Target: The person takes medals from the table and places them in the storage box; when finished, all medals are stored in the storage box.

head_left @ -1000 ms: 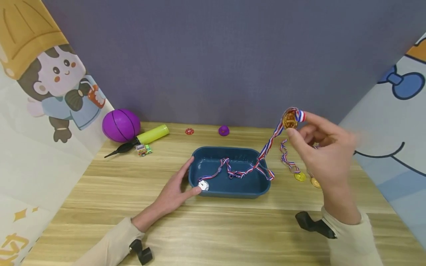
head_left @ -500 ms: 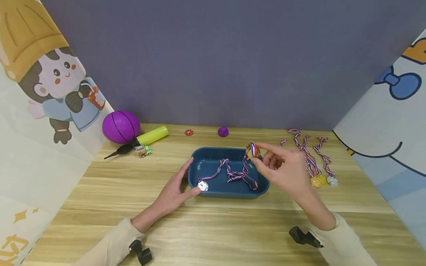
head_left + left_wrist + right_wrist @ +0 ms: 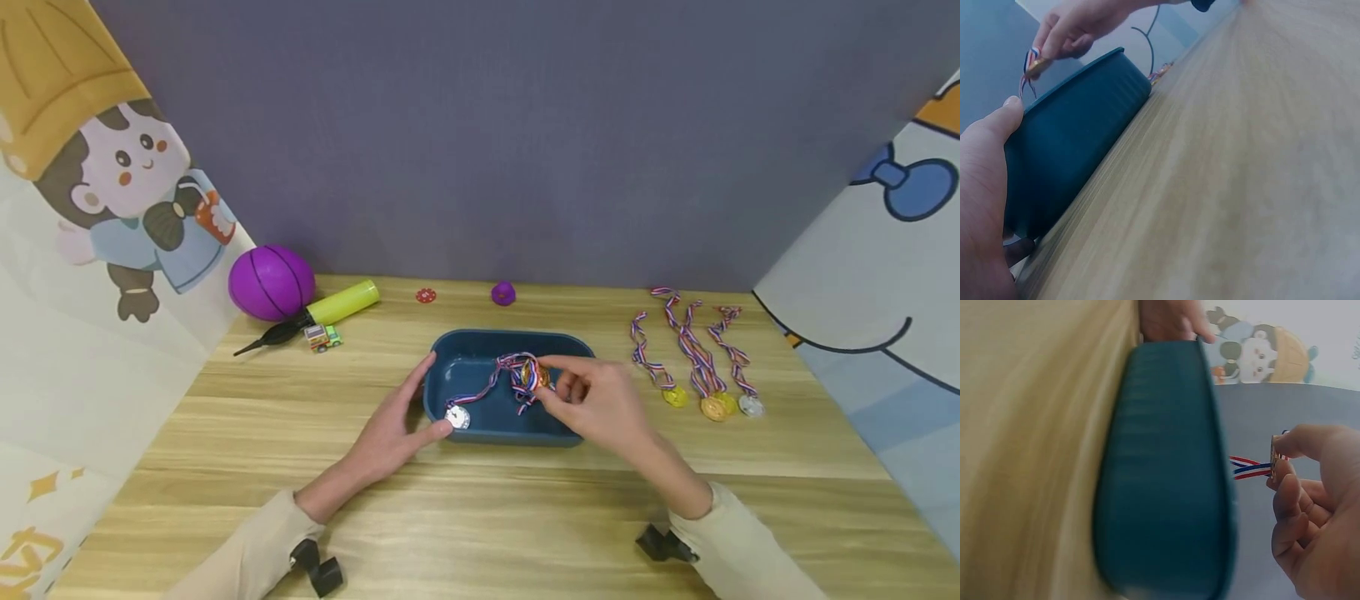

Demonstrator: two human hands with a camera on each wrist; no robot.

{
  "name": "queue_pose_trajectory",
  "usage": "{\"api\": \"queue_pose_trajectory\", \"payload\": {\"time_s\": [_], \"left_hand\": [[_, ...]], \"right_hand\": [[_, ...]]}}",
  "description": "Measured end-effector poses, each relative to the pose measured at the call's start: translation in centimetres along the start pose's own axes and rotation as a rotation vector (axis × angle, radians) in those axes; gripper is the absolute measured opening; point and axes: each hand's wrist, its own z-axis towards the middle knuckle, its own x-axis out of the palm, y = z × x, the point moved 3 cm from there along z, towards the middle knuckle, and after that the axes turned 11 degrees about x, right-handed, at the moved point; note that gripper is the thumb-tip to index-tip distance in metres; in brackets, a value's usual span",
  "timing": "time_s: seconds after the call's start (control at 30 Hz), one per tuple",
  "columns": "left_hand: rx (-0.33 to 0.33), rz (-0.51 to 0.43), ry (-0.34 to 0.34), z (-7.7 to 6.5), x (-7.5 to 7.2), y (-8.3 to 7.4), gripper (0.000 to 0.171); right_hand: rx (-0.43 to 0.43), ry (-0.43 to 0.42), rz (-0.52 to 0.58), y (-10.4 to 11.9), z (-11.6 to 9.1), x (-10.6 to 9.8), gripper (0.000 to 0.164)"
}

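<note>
- Steady the bin (image 3: 517, 438) with the left grip (image 3: 390, 429), wrapped round its left end, thumb over the near rim; enough, probably, without squeezing the wall inward.
- Just beside that thumb, inside: silver medal (image 3: 457, 417), a shiny round disc; best not to drop anything onto it.
- Smooth blue-green walls, probably plastic, in a long rounded rectangle.
- Right grip (image 3: 603, 408) closed to a thumb-and-finger pinch on the gold medal (image 3: 1037, 67), above the bin's inside. Best lower it gently, lay it flat, then part thumb and finger fully.
- Striped red, white and blue ribbon (image 3: 1254, 469): limp, woven-looking, apt to snag on a finger; let it settle clear first.
- To the right on the pale wood-grained bench (image 3: 487, 517): four more medals (image 3: 714, 408), metallic, with crinkled ribbons.
- Farther left: boxy toy truck (image 3: 322, 338), yellow cylindrical pump (image 3: 345, 303), round purple ball (image 3: 272, 282); behind, matt grey wall (image 3: 480, 142).
</note>
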Motion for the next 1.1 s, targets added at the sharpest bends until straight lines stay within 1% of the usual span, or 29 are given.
{"api": "queue_pose_trajectory", "payload": {"time_s": [0.27, 0.4, 0.53, 0.73, 0.97, 1.1], "left_hand": [[-0.001, -0.003, 0.002, 0.1, -0.1, 0.1, 0.102], [-0.001, -0.001, 0.001, 0.0, -0.1, 0.1, 0.103], [0.004, -0.002, 0.001, 0.0, -0.1, 0.1, 0.104], [0.019, -0.004, -0.001, 0.1, -0.1, 0.1, 0.104], [0.016, -0.006, 0.002, 0.0, -0.1, 0.1, 0.104], [0.017, -0.006, 0.002, 0.0, -0.1, 0.1, 0.104]], "right_hand": [[0.084, 0.116, 0.000, -0.4, 0.4, 2.4, 0.029], [0.098, 0.150, -0.010, -0.4, 0.5, 3.4, 0.030], [0.097, 0.189, -0.018, -0.3, 0.6, 4.0, 0.033], [0.084, 0.246, -0.073, -0.2, 1.1, 4.5, 0.034], [0.060, 0.343, -0.119, -0.1, 1.6, 5.1, 0.034], [0.050, 0.376, -0.133, 0.0, 1.8, 5.4, 0.034]]}}
